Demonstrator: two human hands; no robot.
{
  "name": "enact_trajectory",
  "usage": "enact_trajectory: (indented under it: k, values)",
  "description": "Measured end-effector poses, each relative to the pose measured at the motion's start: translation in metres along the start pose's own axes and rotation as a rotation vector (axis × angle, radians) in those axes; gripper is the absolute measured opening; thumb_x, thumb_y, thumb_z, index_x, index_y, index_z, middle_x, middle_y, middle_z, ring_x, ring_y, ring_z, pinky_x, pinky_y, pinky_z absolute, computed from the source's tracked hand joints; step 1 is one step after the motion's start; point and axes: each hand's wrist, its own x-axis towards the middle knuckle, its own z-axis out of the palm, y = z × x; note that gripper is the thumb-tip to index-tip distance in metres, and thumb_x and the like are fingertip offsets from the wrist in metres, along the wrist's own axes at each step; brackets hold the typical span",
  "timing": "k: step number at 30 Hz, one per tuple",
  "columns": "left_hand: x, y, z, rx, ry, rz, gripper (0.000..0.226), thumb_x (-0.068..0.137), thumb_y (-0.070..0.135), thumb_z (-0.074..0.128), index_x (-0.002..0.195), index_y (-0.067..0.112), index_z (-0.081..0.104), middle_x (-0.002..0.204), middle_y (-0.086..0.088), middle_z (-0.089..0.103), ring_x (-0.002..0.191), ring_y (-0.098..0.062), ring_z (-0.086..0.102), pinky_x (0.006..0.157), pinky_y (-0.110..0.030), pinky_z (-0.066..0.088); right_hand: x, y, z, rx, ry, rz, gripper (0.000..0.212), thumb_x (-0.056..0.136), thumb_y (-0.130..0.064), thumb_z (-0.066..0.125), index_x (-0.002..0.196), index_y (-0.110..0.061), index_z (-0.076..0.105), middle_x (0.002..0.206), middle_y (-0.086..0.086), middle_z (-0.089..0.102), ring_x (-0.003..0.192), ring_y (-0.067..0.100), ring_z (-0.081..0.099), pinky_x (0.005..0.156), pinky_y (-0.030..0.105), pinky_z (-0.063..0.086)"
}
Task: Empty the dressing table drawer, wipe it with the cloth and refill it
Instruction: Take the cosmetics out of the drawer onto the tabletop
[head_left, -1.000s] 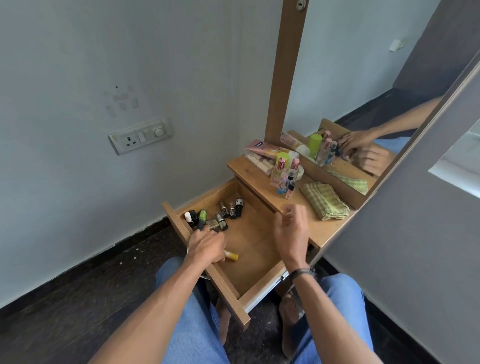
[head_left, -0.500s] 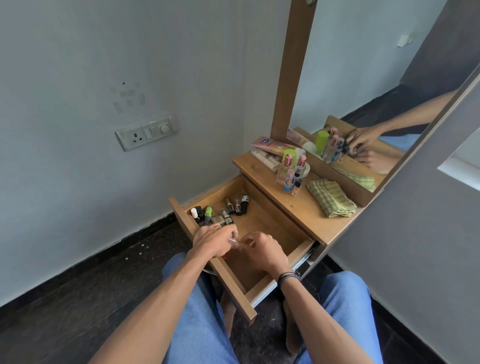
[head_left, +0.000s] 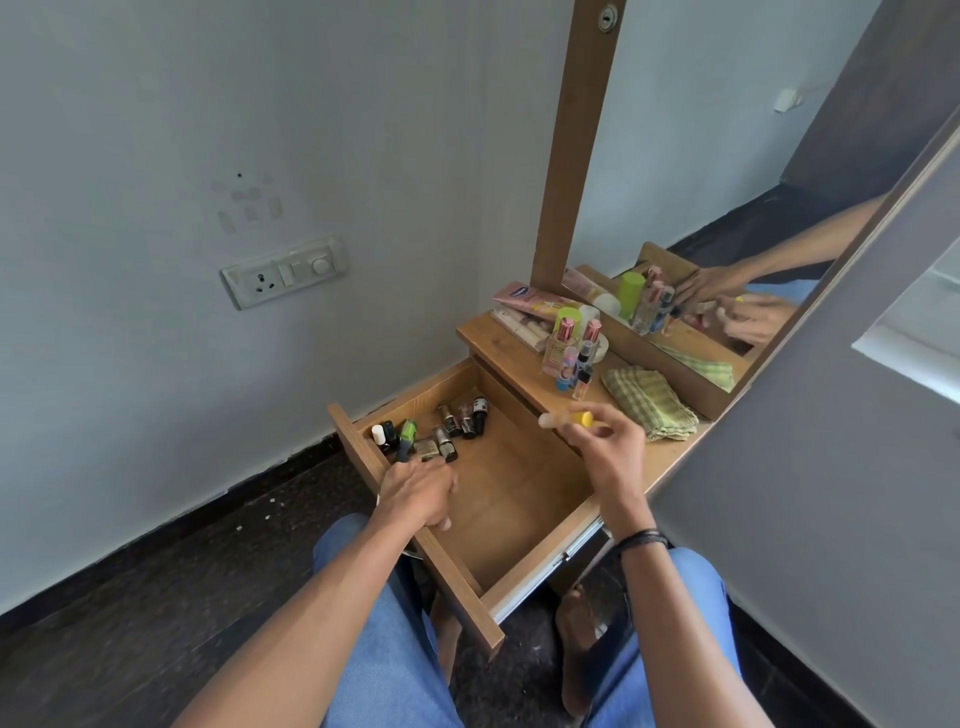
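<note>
left hand (head_left: 415, 491) sits in the open drawer (head_left: 519, 499), fingers loose, holding nothing. right hand (head_left: 613, 447) pinches a yellow-capped tube (head_left: 566, 419) over the drawer's far edge. bottles (head_left: 447, 431) lie in its far-left corner. cloth (head_left: 649, 402) lies on the table (head_left: 488, 332).

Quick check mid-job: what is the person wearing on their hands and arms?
The left hand and right hand are ungloved, and both forearms show no sleeves. A thin black wristband circles the right wrist. Nothing shows on the left wrist.

Matt wood drawer (head_left: 524, 499), checked woven cloth (head_left: 649, 402)
</note>
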Motion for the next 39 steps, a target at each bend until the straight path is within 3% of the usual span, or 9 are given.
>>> enact_trajectory:
  k: [3,6,10,14,20,23,28,32,39]
  values:
    - [0.003,0.0,0.002,0.009,-0.01,0.001,0.049,0.075,0.043,0.086,0.118,0.035,0.065,0.131,0.011,0.057,0.124,-0.019,0.049,0.093,-0.039,0.046,0.017,-0.016,-0.016,0.039,0.113,-0.028,0.023,0.079,-0.006,0.083,0.096,-0.02,0.077,0.069,0.002,0.063,0.062,0.012,0.049,0.064,0.027,0.048]
    - [0.005,-0.001,0.004,0.026,-0.021,0.008,0.045,0.076,0.045,0.085,0.117,0.033,0.069,0.132,0.01,0.055,0.127,-0.02,0.047,0.092,-0.04,0.045,0.03,-0.014,-0.021,-0.077,0.198,-0.084,0.032,0.078,-0.006,0.082,0.106,-0.018,0.072,0.083,-0.003,0.068,0.059,-0.002,0.055,0.065,0.023,0.053]
    - [0.008,-0.001,0.005,0.046,-0.046,-0.013,0.058,0.072,0.053,0.085,0.121,0.027,0.068,0.135,0.008,0.053,0.132,-0.022,0.042,0.094,-0.042,0.047,0.035,-0.008,-0.016,-0.232,0.222,-0.135,0.036,0.08,-0.006,0.078,0.111,-0.018,0.068,0.095,-0.003,0.068,0.071,0.009,0.063,0.068,0.023,0.055]
    - [0.008,0.002,0.005,0.079,-0.065,-0.068,0.081,0.074,0.049,0.085,0.139,0.016,0.05,0.146,0.001,0.048,0.14,-0.024,0.036,0.096,-0.043,0.047,0.035,0.001,-0.01,-0.446,0.2,-0.194,0.02,0.08,-0.009,0.077,0.095,-0.019,0.068,0.106,0.0,0.069,0.087,0.019,0.063,0.077,0.033,0.054]
    - [0.001,0.006,0.001,0.127,0.014,-0.072,0.047,0.09,0.014,0.06,0.136,0.011,0.053,0.132,-0.005,0.058,0.121,-0.026,0.056,0.096,-0.039,0.05,0.03,0.006,-0.013,-0.412,0.207,-0.161,0.02,0.08,-0.012,0.077,0.097,-0.02,0.07,0.104,0.0,0.068,0.094,0.019,0.061,0.083,0.04,0.054]
    - [-0.001,0.005,-0.002,0.097,0.034,-0.037,0.041,0.089,0.014,0.057,0.13,0.011,0.057,0.129,-0.003,0.061,0.116,-0.028,0.06,0.092,-0.04,0.051,0.035,0.008,-0.02,-0.562,0.162,-0.118,0.025,0.083,-0.019,0.076,0.108,-0.015,0.075,0.107,0.003,0.069,0.094,0.018,0.059,0.083,0.033,0.049]
    - [0.003,0.001,0.005,0.042,0.076,0.012,0.036,0.091,0.02,0.053,0.125,0.013,0.061,0.129,-0.001,0.062,0.111,-0.029,0.062,0.089,-0.043,0.053,0.038,0.009,-0.025,-0.78,-0.005,-0.139,0.02,0.089,-0.032,0.073,0.102,-0.018,0.079,0.101,0.01,0.074,0.095,0.032,0.063,0.086,0.041,0.05]
    - [0.003,0.0,0.006,0.014,0.111,0.036,0.035,0.096,0.019,0.047,0.126,0.009,0.062,0.139,-0.002,0.057,0.114,-0.033,0.061,0.091,-0.046,0.051,0.038,-0.002,-0.022,-0.619,0.094,-0.122,0.023,0.088,-0.02,0.076,0.11,-0.016,0.072,0.11,0.005,0.069,0.095,0.023,0.064,0.08,0.034,0.05]
    - [0.002,0.0,0.007,0.03,0.097,0.04,0.026,0.086,0.008,0.059,0.11,0.006,0.068,0.139,-0.004,0.049,0.11,-0.033,0.06,0.081,-0.044,0.053,0.04,-0.004,-0.002,-0.289,0.221,-0.083,0.025,0.084,-0.011,0.08,0.104,-0.017,0.064,0.094,-0.006,0.07,0.086,0.011,0.069,0.081,0.028,0.057]
